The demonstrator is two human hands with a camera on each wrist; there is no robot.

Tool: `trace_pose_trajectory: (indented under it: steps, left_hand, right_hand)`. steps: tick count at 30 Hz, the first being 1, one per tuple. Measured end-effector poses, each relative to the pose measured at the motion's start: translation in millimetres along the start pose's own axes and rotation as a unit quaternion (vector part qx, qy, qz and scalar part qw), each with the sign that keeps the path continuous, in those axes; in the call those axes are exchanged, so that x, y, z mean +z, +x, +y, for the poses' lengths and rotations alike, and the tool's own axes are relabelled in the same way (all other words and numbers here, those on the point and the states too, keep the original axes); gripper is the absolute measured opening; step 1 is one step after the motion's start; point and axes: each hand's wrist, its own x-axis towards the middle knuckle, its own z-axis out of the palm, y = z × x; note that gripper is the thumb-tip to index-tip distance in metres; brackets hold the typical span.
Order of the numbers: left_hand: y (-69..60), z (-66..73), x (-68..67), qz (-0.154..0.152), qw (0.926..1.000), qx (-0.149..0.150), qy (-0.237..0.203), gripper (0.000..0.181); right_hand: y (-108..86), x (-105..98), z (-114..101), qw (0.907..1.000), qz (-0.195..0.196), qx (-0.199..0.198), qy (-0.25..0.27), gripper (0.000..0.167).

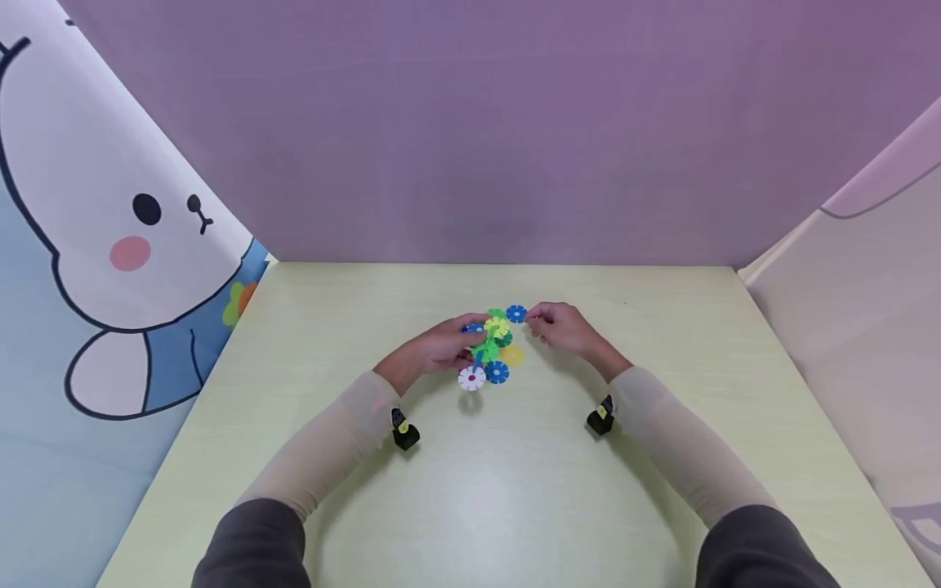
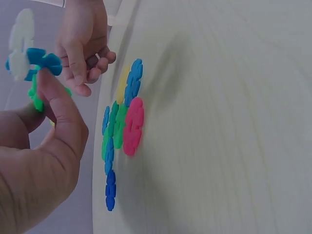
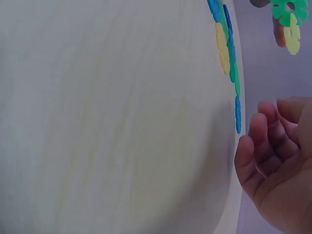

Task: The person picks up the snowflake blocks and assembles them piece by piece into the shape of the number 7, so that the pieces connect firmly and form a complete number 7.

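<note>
My left hand (image 1: 444,343) pinches a joined cluster of notched plastic snowflake discs above the table. In it, a white disc (image 2: 22,44) and a blue disc (image 2: 45,61) stand out past the thumb, with a green disc (image 3: 290,10) and a pale yellow disc (image 3: 292,39) on the other side. The right hand (image 1: 562,327) hovers over the table beside a flat blue disc (image 1: 516,314). Its fingers are loosely curled, and both wrist views show nothing between them. Part of the cluster is hidden behind the left fingers.
Loose discs lie flat under and around the left hand: a pink disc (image 2: 133,126), a yellow disc (image 1: 512,355), a blue disc (image 1: 497,372) and several other blue and green ones. A purple panel (image 1: 500,147) rises at the far edge of the pale wooden table (image 1: 485,490).
</note>
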Motion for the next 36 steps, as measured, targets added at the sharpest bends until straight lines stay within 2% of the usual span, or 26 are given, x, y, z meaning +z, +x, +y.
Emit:
trace_pose_trajectory:
  steps: [9, 21, 27, 36]
  left_hand:
    - [4.9, -3.7, 3.3, 0.023, 0.9997, 0.004, 0.002, 0.034]
    - [5.8, -5.8, 3.6, 0.035, 0.9994, 0.005, 0.0, 0.036]
    - [7.8, -7.1, 3.9, 0.04, 0.9991, 0.013, 0.006, 0.037]
    - [8.8, -6.5, 2.9, 0.051, 0.9987, 0.008, -0.002, 0.036]
  right_hand:
    - [8.8, 0, -2, 0.9985, 0.017, 0.005, -0.051, 0.024]
    - [24.3, 3, -4, 0.9924, 0.043, 0.029, -0.112, 0.026]
    - [30.1, 3, -3, 0.9896, 0.034, 0.035, -0.136, 0.032]
    - [36.1, 5, -2, 0.9859, 0.002, 0.06, -0.156, 0.044]
